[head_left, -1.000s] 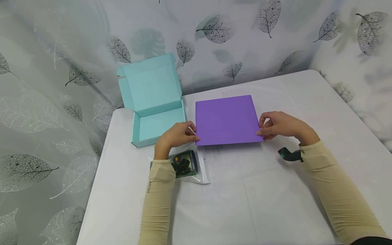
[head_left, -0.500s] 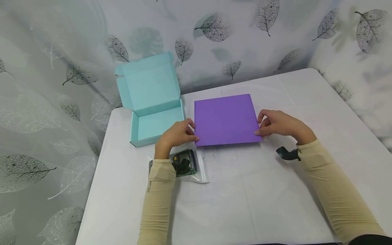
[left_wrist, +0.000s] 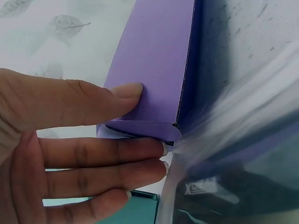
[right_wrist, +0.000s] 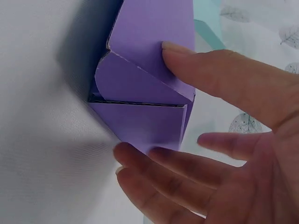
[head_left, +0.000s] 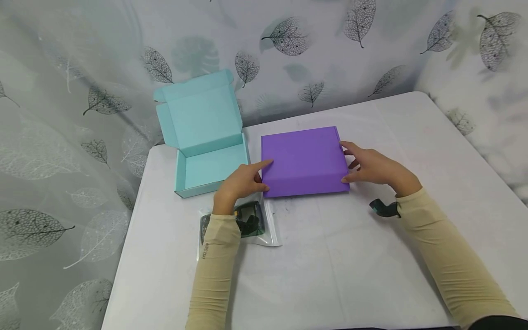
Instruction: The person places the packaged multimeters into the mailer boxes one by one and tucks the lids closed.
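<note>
A purple cardboard box (head_left: 303,153) lies on the table with its lid down and a crease across the lid near the front. My left hand (head_left: 239,185) is at its left end, index finger stretched onto the lid and thumb on the front part. In the left wrist view, the left thumb (left_wrist: 117,100) presses the purple panel while the other fingers extend along the end. At the right end, my right hand (head_left: 377,169) touches the box, thumb on the lid's front. A gap shows above the purple side panel (right_wrist: 140,121), with straight fingers beside it.
A teal box (head_left: 212,167) stands open at the left, lid raised. A clear zip bag (head_left: 273,231) with a dark item inside lies partly under the left forearm. A black wrist camera (head_left: 384,208) sticks out from the right sleeve. A leaf-patterned curtain (head_left: 288,82) hangs behind the white table.
The lid's front part has bent down along a crease. Both index fingers have stretched out: the left onto the lid, the right farther back along the right end.
</note>
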Available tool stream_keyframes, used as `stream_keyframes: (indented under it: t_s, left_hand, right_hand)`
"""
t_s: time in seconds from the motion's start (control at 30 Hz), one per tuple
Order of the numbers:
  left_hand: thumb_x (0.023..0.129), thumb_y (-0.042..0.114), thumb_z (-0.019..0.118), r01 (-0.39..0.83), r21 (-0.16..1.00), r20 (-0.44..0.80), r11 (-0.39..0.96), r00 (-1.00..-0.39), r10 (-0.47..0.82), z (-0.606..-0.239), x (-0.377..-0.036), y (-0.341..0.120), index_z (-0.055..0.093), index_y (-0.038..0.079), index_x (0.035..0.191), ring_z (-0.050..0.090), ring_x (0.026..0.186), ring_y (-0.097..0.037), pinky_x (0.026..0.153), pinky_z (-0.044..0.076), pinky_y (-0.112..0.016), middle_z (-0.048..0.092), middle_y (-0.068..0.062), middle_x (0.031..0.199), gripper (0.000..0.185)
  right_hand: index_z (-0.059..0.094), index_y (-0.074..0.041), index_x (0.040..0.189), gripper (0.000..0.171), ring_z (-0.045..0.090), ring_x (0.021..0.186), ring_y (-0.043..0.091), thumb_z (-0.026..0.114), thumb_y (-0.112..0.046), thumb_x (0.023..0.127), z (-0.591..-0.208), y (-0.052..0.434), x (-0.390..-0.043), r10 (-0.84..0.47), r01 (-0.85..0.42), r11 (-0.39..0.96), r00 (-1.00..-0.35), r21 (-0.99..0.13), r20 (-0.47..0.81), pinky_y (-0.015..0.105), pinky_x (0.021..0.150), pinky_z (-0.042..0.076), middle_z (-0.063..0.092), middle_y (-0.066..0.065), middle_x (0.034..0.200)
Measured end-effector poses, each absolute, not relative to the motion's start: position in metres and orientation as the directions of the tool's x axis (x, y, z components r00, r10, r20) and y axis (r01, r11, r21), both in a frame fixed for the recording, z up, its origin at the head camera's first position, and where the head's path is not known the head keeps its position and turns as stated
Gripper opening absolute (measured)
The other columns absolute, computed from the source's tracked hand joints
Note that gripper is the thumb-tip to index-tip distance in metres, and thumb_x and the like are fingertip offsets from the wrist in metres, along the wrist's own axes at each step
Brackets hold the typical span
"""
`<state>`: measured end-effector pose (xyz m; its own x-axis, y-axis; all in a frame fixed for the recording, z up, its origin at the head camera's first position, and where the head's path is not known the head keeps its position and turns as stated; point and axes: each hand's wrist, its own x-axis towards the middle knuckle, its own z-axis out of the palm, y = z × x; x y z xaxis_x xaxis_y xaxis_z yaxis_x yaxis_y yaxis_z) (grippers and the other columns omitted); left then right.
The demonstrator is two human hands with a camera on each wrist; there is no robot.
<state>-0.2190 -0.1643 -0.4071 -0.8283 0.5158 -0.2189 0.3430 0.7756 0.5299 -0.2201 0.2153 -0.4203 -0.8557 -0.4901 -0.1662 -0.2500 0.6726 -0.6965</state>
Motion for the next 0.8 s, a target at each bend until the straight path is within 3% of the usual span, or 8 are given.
stream_keyframes:
  t_s: [0.1,0.33,0.47,0.57,0.67,0.8]
  left_hand:
    - [0.092,0.017,0.083,0.341,0.507,-0.228,0.792,-0.833,0.504,-0.408,-0.219,-0.162,0.039,0.016,0.162,0.058,0.081,-0.018,0.073,0.048,-0.034,0.065,-0.003,0.087,0.083]
    - [0.09,0.019,0.085,0.302,0.408,-0.233,0.862,-0.878,0.418,-0.411,-0.219,-0.153,0.044,0.024,0.16,0.059,0.08,-0.018,0.068,0.048,-0.034,0.066,-0.003,0.087,0.081]
    - [0.091,0.022,0.085,0.276,0.318,-0.239,0.907,-0.902,0.359,-0.407,-0.216,-0.145,0.045,0.028,0.159,0.063,0.096,-0.023,0.077,0.052,-0.04,0.071,-0.011,0.116,0.08]
    - [0.091,0.023,0.085,0.273,0.278,-0.248,0.921,-0.906,0.343,-0.406,-0.214,-0.142,0.044,0.028,0.16,0.063,0.114,-0.028,0.088,0.053,-0.045,0.063,-0.014,0.139,0.081]
    - [0.089,0.023,0.086,0.284,0.268,-0.252,0.92,-0.902,0.352,-0.409,-0.214,-0.141,0.043,0.026,0.161,0.062,0.123,-0.031,0.092,0.053,-0.047,0.06,-0.015,0.144,0.084]
    - [0.087,0.023,0.088,0.31,0.24,-0.236,0.92,-0.9,0.366,-0.41,-0.214,-0.14,0.044,0.024,0.161,0.063,0.122,-0.033,0.092,0.053,-0.048,0.063,-0.015,0.14,0.086]
  right_hand:
    - [0.019,0.007,0.161,0.1,0.059,0.124,0.045,0.085,-0.015,0.089,-0.421,0.214,-0.22,-0.513,-0.284,0.675,-0.844,-0.681,-0.156,0.058,0.098,0.049,0.035,0.031,0.159]
    - [0.022,0.018,0.156,0.098,0.056,0.126,0.048,0.085,-0.013,0.088,-0.422,0.208,-0.221,-0.535,-0.342,0.703,-0.832,-0.624,-0.146,0.059,0.106,0.042,0.038,0.036,0.154]
    - [0.021,0.02,0.154,0.101,0.045,0.136,0.051,0.087,-0.014,0.085,-0.42,0.203,-0.219,-0.529,-0.364,0.731,-0.837,-0.577,-0.142,0.061,0.113,0.032,0.034,0.039,0.155]
    - [0.019,0.02,0.155,0.108,0.032,0.144,0.053,0.09,-0.018,0.083,-0.42,0.2,-0.217,-0.517,-0.356,0.755,-0.84,-0.551,-0.166,0.062,0.116,0.026,0.027,0.04,0.158]
    - [0.019,0.019,0.155,0.112,0.027,0.147,0.053,0.092,-0.021,0.081,-0.419,0.199,-0.215,-0.505,-0.35,0.774,-0.844,-0.527,-0.181,0.062,0.116,0.025,0.025,0.04,0.158]
    - [0.02,0.017,0.156,0.112,0.03,0.145,0.053,0.092,-0.024,0.081,-0.419,0.199,-0.214,-0.487,-0.346,0.797,-0.853,-0.496,-0.188,0.063,0.114,0.028,0.028,0.039,0.158]
